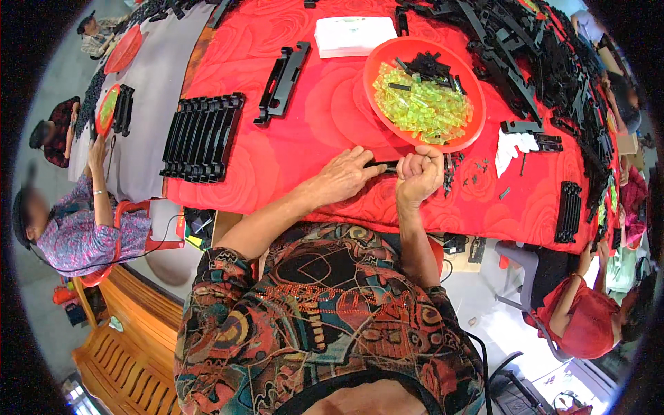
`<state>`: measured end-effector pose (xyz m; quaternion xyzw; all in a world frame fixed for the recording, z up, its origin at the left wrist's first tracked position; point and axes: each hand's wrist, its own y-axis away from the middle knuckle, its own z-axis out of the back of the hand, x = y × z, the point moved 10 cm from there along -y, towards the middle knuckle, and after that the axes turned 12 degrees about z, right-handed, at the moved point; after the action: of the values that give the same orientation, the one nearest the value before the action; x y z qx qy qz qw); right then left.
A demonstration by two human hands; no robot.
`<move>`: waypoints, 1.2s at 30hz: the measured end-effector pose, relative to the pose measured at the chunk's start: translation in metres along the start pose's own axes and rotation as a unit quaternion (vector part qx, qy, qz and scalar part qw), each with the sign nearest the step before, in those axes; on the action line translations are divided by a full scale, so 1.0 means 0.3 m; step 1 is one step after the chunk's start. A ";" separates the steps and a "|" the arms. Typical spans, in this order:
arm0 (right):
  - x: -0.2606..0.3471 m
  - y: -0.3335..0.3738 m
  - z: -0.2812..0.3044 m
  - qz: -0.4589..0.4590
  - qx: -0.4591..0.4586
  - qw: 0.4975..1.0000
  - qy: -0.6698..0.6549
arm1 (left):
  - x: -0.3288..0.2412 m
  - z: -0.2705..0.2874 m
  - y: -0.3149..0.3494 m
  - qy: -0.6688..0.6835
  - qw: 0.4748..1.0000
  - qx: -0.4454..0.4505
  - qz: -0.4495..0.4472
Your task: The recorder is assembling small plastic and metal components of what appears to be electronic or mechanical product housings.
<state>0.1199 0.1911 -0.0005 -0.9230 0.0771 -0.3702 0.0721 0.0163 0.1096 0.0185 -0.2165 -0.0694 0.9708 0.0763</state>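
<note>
My left hand [346, 177] is closed around a dark plastic bar [391, 167] at the near side of the red-covered table, thumb and fingers pointing right. Most of the bar is hidden by the hands. Beside it, my right hand [420, 173] is curled into a fist at the bar's right end; whatever its fingers pinch does not show. Just beyond this hand stands a round red tray [372, 88], holding yellow-green translucent pieces [425, 111] and a heap of small black parts [434, 67]. Several tiny black bits [476, 170] lie scattered on the cloth to the right.
A row of black bars [203, 137] lies at left, with two longer black parts [282, 83] beyond. A white box [354, 36] is behind the tray. Black parts pile up [508, 59] at far right, near a crumpled white glove [513, 146]. Other people sit at both sides.
</note>
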 end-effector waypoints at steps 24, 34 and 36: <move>0.021 -0.010 -0.012 0.055 0.001 0.996 0.075 | -0.013 0.066 0.021 0.029 0.994 -0.098 -0.042; 0.020 -0.015 -0.033 0.028 -0.006 1.000 0.009 | -0.007 0.058 0.028 0.037 0.994 -0.092 -0.043; 0.012 -0.009 -0.043 0.001 -0.021 1.000 -0.013 | -0.006 0.054 0.027 0.032 0.995 -0.088 -0.041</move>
<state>0.1138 0.1922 0.0117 -0.9288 0.0849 -0.3568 0.0539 0.0098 0.0997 0.0325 -0.2500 -0.1612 0.9496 0.0988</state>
